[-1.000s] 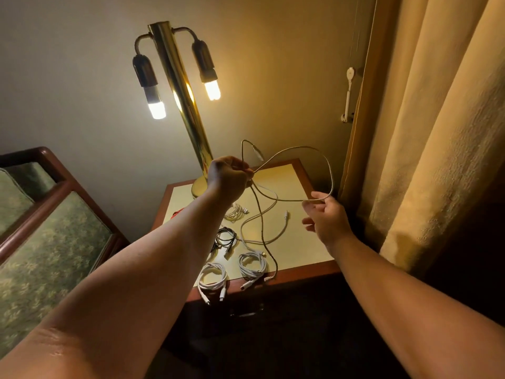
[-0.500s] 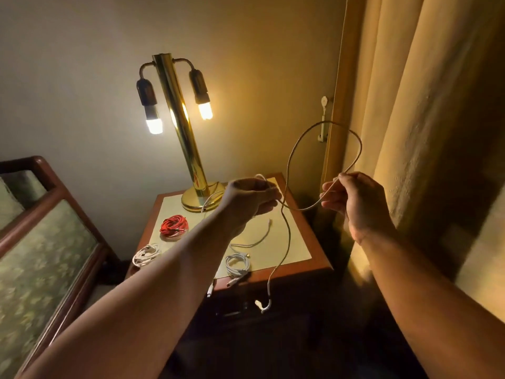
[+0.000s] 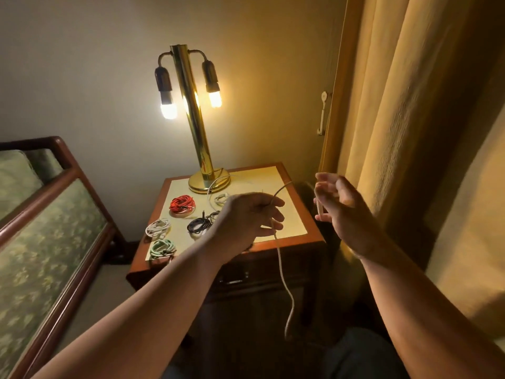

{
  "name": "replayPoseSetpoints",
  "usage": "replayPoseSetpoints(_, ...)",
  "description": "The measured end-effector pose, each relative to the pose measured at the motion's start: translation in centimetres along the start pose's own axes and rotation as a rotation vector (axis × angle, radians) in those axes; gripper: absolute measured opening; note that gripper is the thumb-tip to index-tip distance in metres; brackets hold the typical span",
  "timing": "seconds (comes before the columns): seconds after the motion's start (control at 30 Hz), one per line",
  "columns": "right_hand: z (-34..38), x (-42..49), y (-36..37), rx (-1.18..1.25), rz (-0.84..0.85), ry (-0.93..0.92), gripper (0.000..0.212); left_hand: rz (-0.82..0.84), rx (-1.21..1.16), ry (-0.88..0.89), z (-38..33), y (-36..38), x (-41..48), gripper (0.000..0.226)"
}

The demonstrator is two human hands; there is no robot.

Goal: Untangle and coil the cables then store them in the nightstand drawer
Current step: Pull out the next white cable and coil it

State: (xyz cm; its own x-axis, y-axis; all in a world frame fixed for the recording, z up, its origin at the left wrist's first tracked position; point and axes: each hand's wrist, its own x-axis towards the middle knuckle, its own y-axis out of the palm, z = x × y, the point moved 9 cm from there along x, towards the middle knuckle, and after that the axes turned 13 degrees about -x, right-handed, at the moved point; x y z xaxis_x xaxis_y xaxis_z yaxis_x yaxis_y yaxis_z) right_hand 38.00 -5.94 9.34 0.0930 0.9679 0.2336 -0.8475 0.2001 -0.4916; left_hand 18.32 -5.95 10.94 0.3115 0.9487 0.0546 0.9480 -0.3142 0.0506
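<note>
Seat [image 3: 41, 242]: wood frame, green fabric, far left.
Nightstand [image 3: 300, 239]: top bears five finished coils: white coil [image 3: 158, 227], green coil [image 3: 162, 248], red coil [image 3: 181, 204], black coil [image 3: 199, 225], and pale coil [image 3: 221, 198] by the base of the lamp [image 3: 191, 119].
Drawer [image 3: 246, 280]: beneath the top, closed.
Left hand [image 3: 246, 217]: fingers curled round the cable [image 3: 281, 269], over the nightstand's front edge. A short length rises above the fist; the long tail hangs free before the drawer.
Right hand [image 3: 347, 212]: fingers loosely bent, a pale stub at the fingertips, blurred; grip cannot be told.
Curtain [image 3: 410, 132]: far right.
Change: the tall loop spread between both hands half a second ago is gone; the cable now falls as one strand. Judged untangled and ready for coiling; storing not begun.
</note>
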Motion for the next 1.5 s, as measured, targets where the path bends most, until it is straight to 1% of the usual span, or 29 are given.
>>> replayPoseSetpoints(0.07, 1.2, -1.1, 2.2, -0.015, 0.122, -0.015, 0.045, -0.047, 0.007, 0.002, 0.8, -0.9, -1.7, 0.017)
replayPoseSetpoints(0.1, 1.5, -1.8, 3.3, 0.046, 0.179, -0.005, 0.041, -0.105, -0.015, -0.003, 1.5, -1.7, -2.6, 0.017)
replayPoseSetpoints(0.2, 1.7, -3.9, 6.5, 0.377, 0.302, 0.123, 0.034, -0.275, -0.037, -0.017, 3.7, -4.1, -5.0, 0.019)
replayPoseSetpoints(0.27, 2.4, -5.6, 9.2, 0.671, 0.468, 0.179, 0.029, -0.32, -0.045, -0.037, 5.1, -5.2, -6.2, 0.019)
replayPoseSetpoints(0.33, 4.2, -7.5, 11.7, 0.974, 0.694, 0.141, 0.022, -0.339, 0.008, -0.035, 5.9, -6.1, -7.1, 0.021)
replayPoseSetpoints(0.37, 5.2, -8.4, 12.6, 1.086, 0.787, 0.108, 0.022, -0.338, 0.06, -0.024, 6.3, -6.5, -7.4, 0.024)
replayPoseSetpoints(0.4, 6.1, -9.1, 13.4, 1.161, 0.851, 0.088, 0.025, -0.33, 0.11, -0.011, 6.4, -6.6, -7.6, 0.026)
replayPoseSetpoints(0.47, 7.4, -9.9, 14.5, 1.226, 0.879, 0.064, 0.029, -0.313, 0.169, 0.012, 6.8, -6.7, -8.1, 0.03)
replayPoseSetpoints(0.5, 8.0, -9.9, 14.8, 1.227, 0.858, 0.043, 0.029, -0.315, 0.192, 0.02, 7.0, -6.8, -8.2, 0.033)
replayPoseSetpoints(0.57, 8.7, -9.1, 14.9, 1.189, 0.756, 0.028, 0.025, -0.319, 0.231, 0.006, 7.5, -6.7, -8.9, 0.038)
replayPoseSetpoints(0.63, 8.0, -7.5, 15.2, 1.143, 0.607, 0.09, 0.021, -0.311, 0.233, -0.018, 8.2, -6.2, -9.7, 0.035)
replayPoseSetpoints(0.67, 7.3, -6.8, 15.6, 1.127, 0.537, 0.135, 0.023, -0.308, 0.233, -0.033, 8.6, -5.9, -9.9, 0.033)
replayPoseSetpoints(0.77, 4.7, -5.9, 17.2, 1.093, 0.425, 0.244, 0.024, -0.306, 0.263, -0.103, 9.8, -5.1, -10.3, 0.03)
replayPoseSetpoints(0.83, 2.9, -5.6, 17.8, 0.969, 0.385, 0.248, 0.024, -0.274, 0.231, -0.144, 10.1, -5.1, -10.5, 0.032)
replayPoseSetpoints(0.9, 1.6, -5.6, 17.7, 0.778, 0.365, 0.218, 0.024, -0.228, 0.132, -0.185, 10.0, -5.6, -10.8, 0.031)
replayPoseSetpoints(0.97, 1.0, -6.1, 18.0, 0.683, 0.412, 0.206, 0.024, -0.197, -0.051, -0.23, 9.6, -6.3, -11.1, 0.031)
replayPoseSetpoints(1.03, 1.0, -7.0, 18.8, 0.635, 0.505, 0.198, 0.025, -0.178, -0.22, -0.235, 8.6, -7.1, -11.2, 0.031)
replayPoseSetpoints(1.1, 1.1, -8.1, 19.5, 0.578, 0.591, 0.167, 0.028, -0.173, -0.296, -0.211, 7.5, -8.1, -11.0, 0.032)
replayPoseSetpoints(1.23, 2.6, -10.7, 20.8, 0.569, 0.763, 0.116, 0.03, -0.199, -0.244, -0.154, 6.9, -9.9, -10.6, 0.034)
replayPoseSetpoints(1.37, 4.1, -12.8, 21.8, 0.749, 0.857, 0.181, 0.032, -0.224, -0.114, -0.044, 6.3, -10.3, -10.4, 0.036)
replayPoseSetpoints(1.5, 5.7, -13.2, 21.8, 0.898, 0.866, 0.186, 0.028, -0.142, -0.262, -0.057, 7.3, -9.4, -10.2, 0.035)
